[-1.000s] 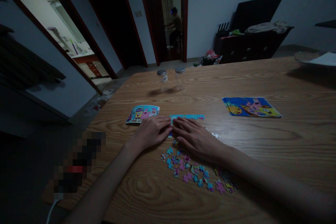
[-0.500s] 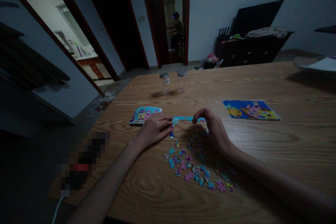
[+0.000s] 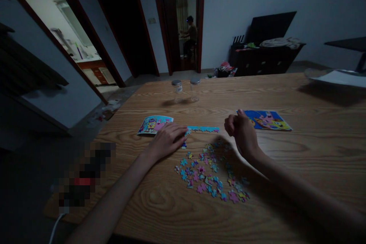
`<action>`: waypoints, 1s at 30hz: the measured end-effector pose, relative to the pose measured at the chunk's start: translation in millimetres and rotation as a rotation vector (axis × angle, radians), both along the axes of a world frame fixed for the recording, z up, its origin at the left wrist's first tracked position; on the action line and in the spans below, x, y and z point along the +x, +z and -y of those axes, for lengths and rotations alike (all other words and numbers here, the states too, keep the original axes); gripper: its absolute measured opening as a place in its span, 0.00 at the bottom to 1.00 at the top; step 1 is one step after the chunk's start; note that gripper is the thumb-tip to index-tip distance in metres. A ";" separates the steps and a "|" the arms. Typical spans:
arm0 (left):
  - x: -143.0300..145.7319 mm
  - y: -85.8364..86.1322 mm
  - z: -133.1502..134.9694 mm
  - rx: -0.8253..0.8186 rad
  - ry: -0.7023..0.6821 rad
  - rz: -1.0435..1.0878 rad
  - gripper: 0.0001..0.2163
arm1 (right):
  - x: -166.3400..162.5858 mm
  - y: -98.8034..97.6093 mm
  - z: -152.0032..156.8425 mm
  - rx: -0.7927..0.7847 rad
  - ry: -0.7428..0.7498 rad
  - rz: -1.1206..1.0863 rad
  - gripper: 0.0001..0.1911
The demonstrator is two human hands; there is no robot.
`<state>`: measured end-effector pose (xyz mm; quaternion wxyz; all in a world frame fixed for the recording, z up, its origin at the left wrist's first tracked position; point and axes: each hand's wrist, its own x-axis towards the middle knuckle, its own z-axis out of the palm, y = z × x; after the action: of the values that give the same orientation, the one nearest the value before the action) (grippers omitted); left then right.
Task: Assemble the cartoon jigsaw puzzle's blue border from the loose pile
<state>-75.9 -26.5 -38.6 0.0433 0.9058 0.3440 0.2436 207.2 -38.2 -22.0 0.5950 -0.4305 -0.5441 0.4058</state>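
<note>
My left hand (image 3: 166,141) rests flat on the wooden table (image 3: 286,152), fingers spread, its tips on the left end of a joined strip of blue puzzle pieces (image 3: 203,129). My right hand (image 3: 240,131) is lifted above the table with the fingers curled into a loose fist; what it holds, if anything, is hidden. Several loose coloured puzzle pieces (image 3: 210,175) lie scattered in front of both hands. A small picture card (image 3: 154,124) lies just beyond my left hand. A second, larger picture card (image 3: 265,119) lies just past my right hand.
Two small clear jars with metal lids (image 3: 185,89) stand further back on the table. A white plate-like object (image 3: 337,77) sits at the far right edge. A blurred dark object (image 3: 82,177) lies at the table's left edge. Another person (image 3: 191,34) sits in a far room.
My right hand has risen from the puzzle strip, swung right and closed into a fist. My left hand has stayed on the strip's left end.
</note>
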 end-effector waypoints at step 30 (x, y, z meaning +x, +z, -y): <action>8.2 -1.8 1.9 -0.010 -0.006 -0.019 0.10 | 53.0 8.2 35.1 0.239 0.671 0.962 0.13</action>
<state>-67.7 -28.4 -40.4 0.0452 0.9088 0.3431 0.2330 260.3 -73.4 -13.8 0.1656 -0.3007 -0.9005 0.2667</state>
